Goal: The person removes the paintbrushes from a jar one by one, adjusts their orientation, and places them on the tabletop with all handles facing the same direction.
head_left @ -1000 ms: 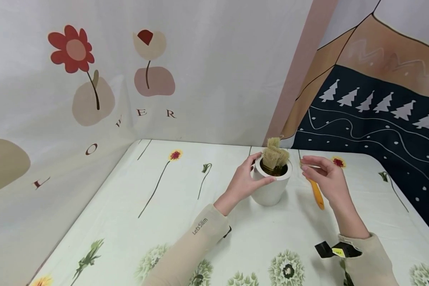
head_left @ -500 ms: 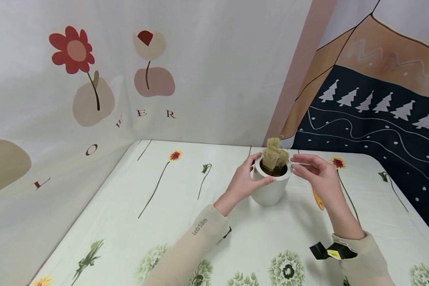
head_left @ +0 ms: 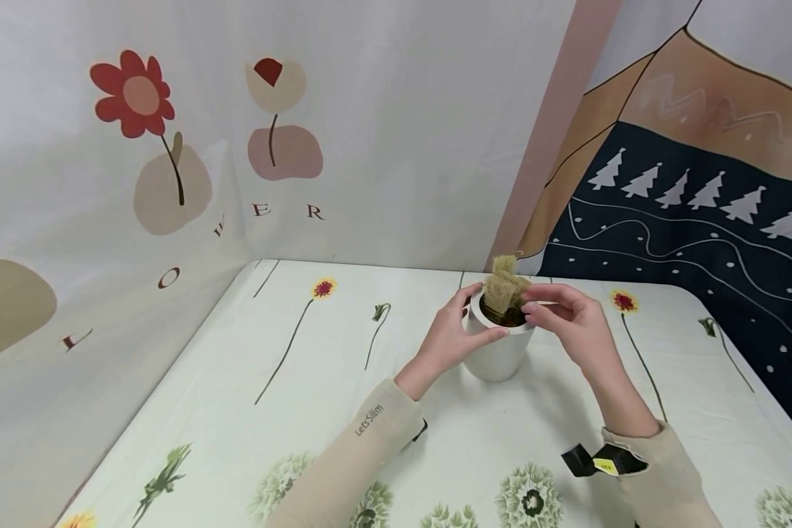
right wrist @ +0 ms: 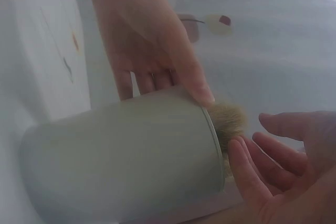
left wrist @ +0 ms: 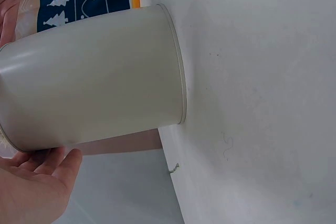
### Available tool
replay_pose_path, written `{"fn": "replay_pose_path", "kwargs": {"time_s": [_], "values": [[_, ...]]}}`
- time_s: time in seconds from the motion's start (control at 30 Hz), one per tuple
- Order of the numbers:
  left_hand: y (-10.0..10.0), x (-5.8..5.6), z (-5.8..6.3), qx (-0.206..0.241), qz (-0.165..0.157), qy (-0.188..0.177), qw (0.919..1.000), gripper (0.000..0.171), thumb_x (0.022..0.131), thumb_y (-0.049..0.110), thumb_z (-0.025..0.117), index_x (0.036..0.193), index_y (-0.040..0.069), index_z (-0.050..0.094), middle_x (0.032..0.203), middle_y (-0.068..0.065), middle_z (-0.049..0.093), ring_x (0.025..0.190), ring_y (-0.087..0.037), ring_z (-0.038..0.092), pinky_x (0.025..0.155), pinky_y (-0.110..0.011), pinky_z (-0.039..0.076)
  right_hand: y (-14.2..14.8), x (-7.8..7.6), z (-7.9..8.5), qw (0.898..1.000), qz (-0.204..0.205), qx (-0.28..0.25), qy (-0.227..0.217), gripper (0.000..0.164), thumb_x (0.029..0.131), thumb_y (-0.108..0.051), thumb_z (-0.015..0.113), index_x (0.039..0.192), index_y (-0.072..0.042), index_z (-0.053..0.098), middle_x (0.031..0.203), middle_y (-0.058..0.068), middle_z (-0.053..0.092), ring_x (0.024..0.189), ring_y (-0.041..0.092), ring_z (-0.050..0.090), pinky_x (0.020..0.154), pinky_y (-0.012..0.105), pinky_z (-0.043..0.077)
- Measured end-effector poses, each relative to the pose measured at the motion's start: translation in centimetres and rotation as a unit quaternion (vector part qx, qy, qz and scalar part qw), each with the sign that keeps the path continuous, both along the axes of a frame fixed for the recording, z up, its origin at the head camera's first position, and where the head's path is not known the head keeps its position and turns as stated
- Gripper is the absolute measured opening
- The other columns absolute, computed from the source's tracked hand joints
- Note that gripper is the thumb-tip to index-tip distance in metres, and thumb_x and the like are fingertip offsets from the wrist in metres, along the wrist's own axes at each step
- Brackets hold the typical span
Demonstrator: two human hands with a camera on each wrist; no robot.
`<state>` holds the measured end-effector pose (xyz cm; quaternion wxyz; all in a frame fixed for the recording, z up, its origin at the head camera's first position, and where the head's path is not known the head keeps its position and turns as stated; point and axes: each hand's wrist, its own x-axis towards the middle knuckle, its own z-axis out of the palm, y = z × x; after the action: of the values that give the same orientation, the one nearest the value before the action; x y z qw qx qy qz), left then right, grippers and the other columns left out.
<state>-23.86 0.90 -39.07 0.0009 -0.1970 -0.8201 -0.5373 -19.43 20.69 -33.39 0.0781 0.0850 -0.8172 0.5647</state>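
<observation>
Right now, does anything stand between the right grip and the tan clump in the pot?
Nothing visible: the right grip is beside the clump; the left grip holds the pot from the opposite side, clear of that path.

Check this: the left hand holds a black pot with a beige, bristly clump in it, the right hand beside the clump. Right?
The pot is white, not black, as the head view shows. The left hand does hold it, with the beige, bristly clump inside and the right hand beside that.
</observation>
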Motion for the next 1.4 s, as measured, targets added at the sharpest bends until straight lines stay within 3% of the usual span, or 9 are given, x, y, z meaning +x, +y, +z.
{"fn": "replay_pose_path", "kwargs": {"time_s": [0.33, 0.57, 0.67, 0.9, 1.0, 1.1, 1.23, 1.4], "values": [[0.0, 0.1, 0.1, -0.001, 0.000, -0.006, 1.0000, 0.084, 0.085, 0.038, 0.079, 0.154, 0.018, 0.035, 0.157, -0.002, 0.043, 0.144, -0.022, 0.043, 0.117, -0.040, 0.043, -0.6, -0.4, 0.0, 1.000, -0.005, 0.022, -0.014, 0.040, 0.097, -0.020, 0.066, 0.131, -0.001, 0.059, 0.104, -0.019, 0.064, 0.090, -0.010, 0.065, 0.081, 0.009, 0.056], [-0.1, 0.1, 0.2, -0.002, -0.002, 0.003, 1.0000, 0.082, 0.086, 0.034, 0.078, 0.153, 0.013, 0.036, 0.156, -0.004, 0.043, 0.143, -0.023, 0.044, 0.117, -0.041, 0.043, -1.1, -0.7, 0.1, 0.999, -0.008, 0.041, -0.011, 0.041, 0.096, -0.016, 0.066, 0.134, -0.002, 0.057, 0.122, 0.016, 0.066, 0.089, -0.013, 0.062, 0.080, 0.007, 0.055], [-0.1, 0.1, 0.1, 0.000, 0.000, 0.002, 1.0000, 0.082, 0.086, 0.035, 0.078, 0.153, 0.013, 0.036, 0.157, -0.004, 0.043, 0.144, -0.023, 0.044, 0.117, -0.040, 0.043, -1.4, -0.8, 0.1, 0.999, -0.012, 0.052, -0.009, 0.043, 0.097, -0.016, 0.066, 0.136, -0.003, 0.055, 0.125, 0.022, 0.064, 0.091, -0.013, 0.060, 0.081, 0.005, 0.053], [-0.1, 0.0, 0.0, 0.000, 0.000, 0.004, 1.0000, 0.082, 0.087, 0.035, 0.078, 0.153, 0.013, 0.036, 0.157, -0.003, 0.042, 0.145, -0.023, 0.042, 0.117, -0.038, 0.043, -2.1, -0.9, 0.1, 0.996, -0.024, 0.084, 0.004, 0.043, 0.097, -0.015, 0.066, 0.134, -0.001, 0.052, 0.125, 0.022, 0.066, 0.113, 0.029, 0.065, 0.083, -0.001, 0.048], [-0.2, 0.0, 0.0, 0.002, 0.001, 0.003, 1.0000, 0.082, 0.087, 0.035, 0.078, 0.153, 0.014, 0.036, 0.157, -0.003, 0.042, 0.145, -0.022, 0.042, 0.118, -0.037, 0.042, -2.4, -0.9, 0.1, 0.995, -0.026, 0.097, 0.011, 0.041, 0.096, -0.014, 0.066, 0.132, -0.001, 0.052, 0.123, 0.022, 0.067, 0.113, 0.033, 0.066, 0.082, 0.000, 0.049], [-0.2, 0.1, 0.0, 0.000, 0.004, 0.005, 1.0000, 0.082, 0.086, 0.036, 0.078, 0.153, 0.013, 0.036, 0.157, -0.004, 0.043, 0.144, -0.022, 0.043, 0.117, -0.037, 0.043, -2.7, -1.1, 0.1, 0.993, -0.027, 0.113, 0.013, 0.039, 0.096, -0.012, 0.067, 0.130, 0.000, 0.052, 0.122, 0.022, 0.068, 0.111, 0.033, 0.067, 0.082, 0.006, 0.053], [-0.2, 0.1, 0.0, -0.002, 0.003, 0.005, 1.0000, 0.083, 0.086, 0.036, 0.078, 0.153, 0.012, 0.036, 0.157, -0.005, 0.043, 0.144, -0.023, 0.043, 0.117, -0.037, 0.043, -3.2, -1.4, 0.0, 0.992, -0.024, 0.126, 0.006, 0.037, 0.095, -0.009, 0.067, 0.128, 0.001, 0.052, 0.121, 0.022, 0.068, 0.110, 0.034, 0.068, 0.086, 0.023, 0.061], [-0.2, 0.0, 0.0, 0.001, -0.002, 0.003, 1.0000, 0.083, 0.086, 0.036, 0.078, 0.153, 0.012, 0.035, 0.158, -0.005, 0.041, 0.145, -0.023, 0.041, 0.117, -0.038, 0.043, -3.7, -1.7, -0.1, 0.989, -0.025, 0.148, -0.003, 0.040, 0.096, -0.010, 0.066, 0.131, 0.003, 0.050, 0.122, 0.024, 0.067, 0.110, 0.035, 0.068, 0.088, 0.038, 0.062]]}}
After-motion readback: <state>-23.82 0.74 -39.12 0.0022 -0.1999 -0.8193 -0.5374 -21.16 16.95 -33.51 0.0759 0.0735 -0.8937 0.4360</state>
